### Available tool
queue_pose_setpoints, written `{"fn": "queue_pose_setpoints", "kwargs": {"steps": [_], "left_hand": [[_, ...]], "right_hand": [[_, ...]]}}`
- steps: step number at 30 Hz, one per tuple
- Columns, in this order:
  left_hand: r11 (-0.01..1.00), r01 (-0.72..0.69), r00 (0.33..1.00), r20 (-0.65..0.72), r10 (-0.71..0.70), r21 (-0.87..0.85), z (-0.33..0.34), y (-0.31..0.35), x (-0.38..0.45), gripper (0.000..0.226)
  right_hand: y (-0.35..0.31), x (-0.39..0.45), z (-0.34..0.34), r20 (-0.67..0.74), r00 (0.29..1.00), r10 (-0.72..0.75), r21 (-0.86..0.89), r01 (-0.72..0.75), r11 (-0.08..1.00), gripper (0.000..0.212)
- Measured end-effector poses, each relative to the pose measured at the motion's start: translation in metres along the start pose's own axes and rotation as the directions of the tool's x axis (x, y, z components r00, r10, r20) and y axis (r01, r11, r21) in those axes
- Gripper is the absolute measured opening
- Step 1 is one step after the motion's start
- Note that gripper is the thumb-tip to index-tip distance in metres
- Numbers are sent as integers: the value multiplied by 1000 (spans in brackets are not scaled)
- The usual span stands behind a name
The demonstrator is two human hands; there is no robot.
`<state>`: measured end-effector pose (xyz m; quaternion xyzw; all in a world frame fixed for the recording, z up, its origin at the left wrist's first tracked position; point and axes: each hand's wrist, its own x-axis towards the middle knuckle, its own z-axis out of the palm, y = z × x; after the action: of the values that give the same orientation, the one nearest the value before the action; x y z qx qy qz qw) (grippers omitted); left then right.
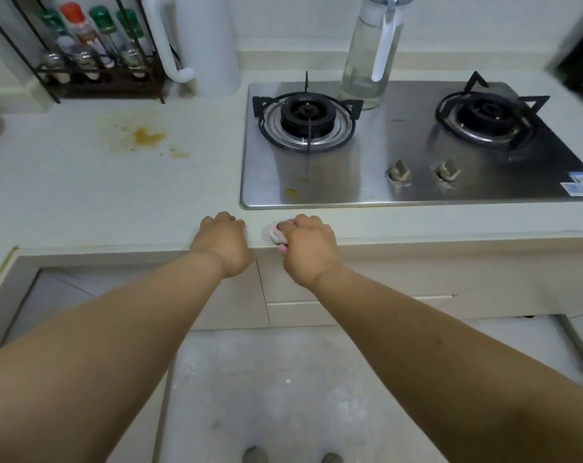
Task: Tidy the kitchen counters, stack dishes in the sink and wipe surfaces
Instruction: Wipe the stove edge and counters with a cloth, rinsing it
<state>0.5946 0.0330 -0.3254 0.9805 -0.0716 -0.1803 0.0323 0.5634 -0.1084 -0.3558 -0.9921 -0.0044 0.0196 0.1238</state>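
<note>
So two burners [306, 119] and two knobs [398, 173] are showing on the steel stove [367, 182], plus one glass bottle [367, 61] sitting on it and four blurry bottles in the rack [93, 48]. A pink cloth [276, 234] is mostly hiding under the right hand [308, 245], which is gripping it at the counter [99, 195] edge. The left hand [224, 243] is curling on the edge beside it, holding nothing I can see. An orange stain [148, 137] is sitting further back.

Hob [377, 155] brushed steel, semi-glossy; counter [116, 195] matt, smooth, stained; bottle [360, 61] ribbed clear glass.
</note>
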Motion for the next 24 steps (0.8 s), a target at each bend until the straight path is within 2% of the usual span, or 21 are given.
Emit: {"fn": "queue_pose_setpoints", "kwargs": {"steps": [2, 5, 7, 9, 12, 14, 17, 19, 21, 24], "left_hand": [[1000, 19, 1000, 1, -19, -3, 3, 3, -2, 49], [999, 40, 999, 21, -39, -21, 6, 8, -8, 59], [998, 57, 997, 53, -55, -38, 6, 9, -9, 65], [997, 67, 995, 72, -64, -37, 5, 12, -9, 68], [998, 62, 995, 75, -62, -2, 2, 14, -10, 69], [998, 63, 994, 83, -65, 23, 2, 16, -10, 69], [996, 92, 991, 92, -94, 20, 0, 17, -7, 64], [993, 120, 990, 81, -119, -9, 0, 21, -4, 56], [993, 109, 992, 62, -106, -48, 1, 33, -4, 52], [993, 55, 997, 61, -49, -107, 7, 54, -3, 57]], "right_hand": [[35, -11, -7, -18, 998, 54, -27, -54, 998, 39], [90, -28, -29, -40, 966, 254, -112, -257, 960, 34], [99, -31, -36, -35, 950, 309, -158, -310, 937, 32], [80, -24, -32, -9, 964, 265, -141, -264, 954, 33], [26, -7, -13, 30, 999, 36, -42, -34, 999, 37], [2, -2, -7, 39, 997, -62, 0, 62, 998, 37], [19, -5, -7, 24, 994, -109, 0, 109, 994, 34], [59, -14, -16, 6, 1000, -18, -23, 18, 1000, 31], [105, -24, -30, -30, 990, 141, -90, -143, 986, 31], [143, -33, -44, -58, 945, 322, -152, -328, 933, 31]]}}
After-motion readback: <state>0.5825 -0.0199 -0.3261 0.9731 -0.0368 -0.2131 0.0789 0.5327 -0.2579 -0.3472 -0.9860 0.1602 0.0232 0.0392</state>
